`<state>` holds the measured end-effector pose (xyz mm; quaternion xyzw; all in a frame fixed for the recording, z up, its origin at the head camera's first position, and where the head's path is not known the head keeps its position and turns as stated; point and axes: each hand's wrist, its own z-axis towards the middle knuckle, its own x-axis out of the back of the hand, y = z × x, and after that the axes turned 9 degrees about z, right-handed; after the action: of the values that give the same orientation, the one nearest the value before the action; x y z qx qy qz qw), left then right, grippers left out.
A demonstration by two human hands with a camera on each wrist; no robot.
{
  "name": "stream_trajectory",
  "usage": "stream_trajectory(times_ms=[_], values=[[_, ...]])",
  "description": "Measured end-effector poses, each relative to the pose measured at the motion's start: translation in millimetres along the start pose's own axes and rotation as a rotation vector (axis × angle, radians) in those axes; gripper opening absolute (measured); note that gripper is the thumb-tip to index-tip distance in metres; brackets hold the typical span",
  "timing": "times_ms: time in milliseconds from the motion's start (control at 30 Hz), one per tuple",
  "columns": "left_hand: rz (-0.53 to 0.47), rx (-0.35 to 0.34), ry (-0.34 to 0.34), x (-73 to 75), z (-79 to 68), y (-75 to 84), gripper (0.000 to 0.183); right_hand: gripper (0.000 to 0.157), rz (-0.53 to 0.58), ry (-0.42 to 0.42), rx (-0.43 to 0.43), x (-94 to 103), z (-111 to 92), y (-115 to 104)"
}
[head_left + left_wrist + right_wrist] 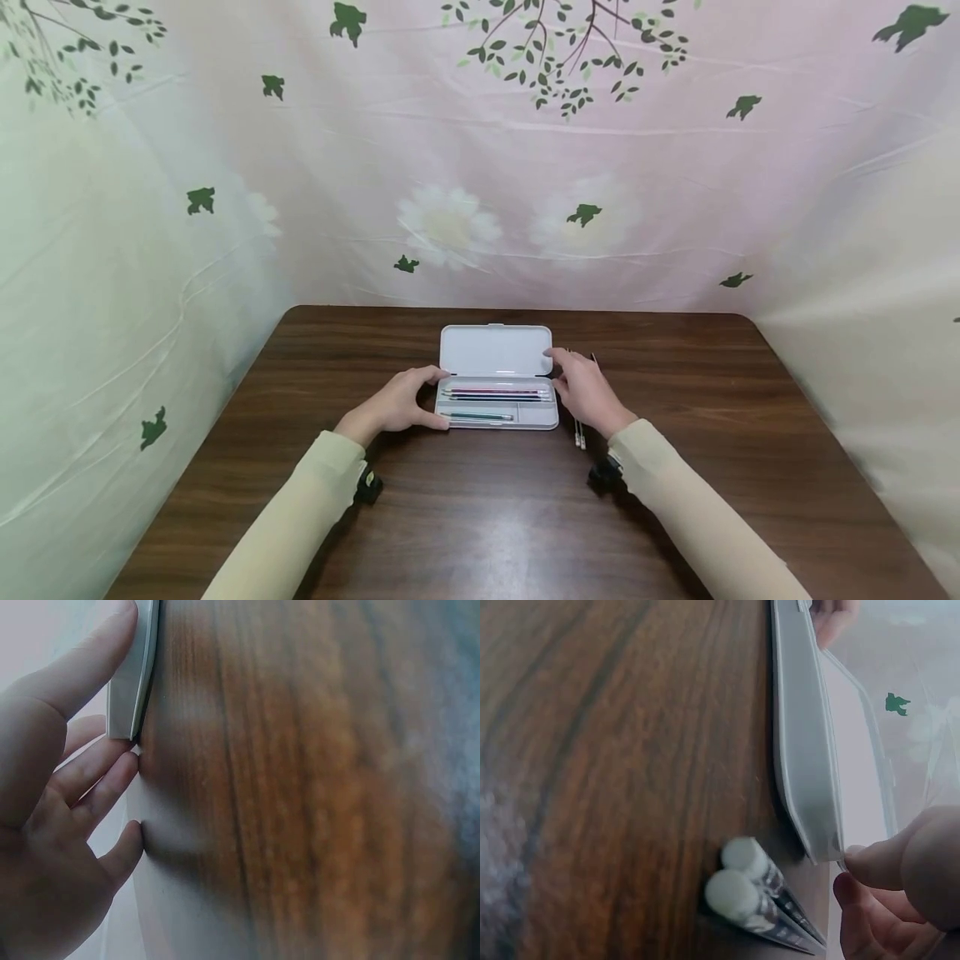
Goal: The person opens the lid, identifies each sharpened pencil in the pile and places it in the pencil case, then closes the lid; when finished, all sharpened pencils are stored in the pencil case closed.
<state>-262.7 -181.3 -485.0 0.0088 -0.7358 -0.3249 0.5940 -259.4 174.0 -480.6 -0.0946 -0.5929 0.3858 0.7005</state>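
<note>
A white pencil case (536, 417) lies open on the table, its lid (495, 350) folded back. Red and dark pencils (495, 395) are in its long rear compartment; a teal pencil (480, 417) is in the front one. My left hand (397, 400) grips the case's left end, thumb at the front corner and fingers behind; the left wrist view shows this hand (67, 780) close up. At the right end, my right hand (585, 390) holds the case near the hinge, index finger by the lid's edge. Two pencils (761, 900) with white erasers lie beneath that hand, partly hidden.
The dark wood-grain table (480, 517) has rounded far corners. A pale cloth (495, 167) printed with leaves, birds and flowers hangs behind the table and along both sides. Each wrist carries a small black camera (367, 485).
</note>
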Motion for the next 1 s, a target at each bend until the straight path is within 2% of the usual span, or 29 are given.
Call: stream_trajectory(times_ms=[200, 367, 533, 633, 767, 1000], values=[[0.001, -0.006, 0.0, -1.3, 1.0, 0.0, 0.086, 0.056, 0.049, 0.024, -0.01, -0.8, -0.7, 0.8], [-0.038, -0.014, 0.018, -1.1, 0.1, -1.1, 0.091, 0.069, 0.096, 0.055, -0.02, -2.1, 1.8, 2.1], [-0.105, -0.021, 0.035, -2.1, -1.1, -3.1, 0.104, 0.085, 0.117, 0.065, -0.071, -2.6, 4.4, 0.4], [-0.121, -0.019, 0.04, -2.1, -1.2, -3.5, 0.115, 0.086, 0.114, 0.065, -0.075, -2.8, 4.8, -1.8], [-0.126, -0.024, 0.043, -2.1, -1.4, -3.7, 0.117, 0.075, 0.113, 0.067, -0.038, -2.0, 1.6, -1.9], [-0.093, -0.041, 0.038, -1.3, -1.2, -4.5, 0.098, 0.038, 0.123, 0.012, 0.052, 9.5, -17.4, 0.1]])
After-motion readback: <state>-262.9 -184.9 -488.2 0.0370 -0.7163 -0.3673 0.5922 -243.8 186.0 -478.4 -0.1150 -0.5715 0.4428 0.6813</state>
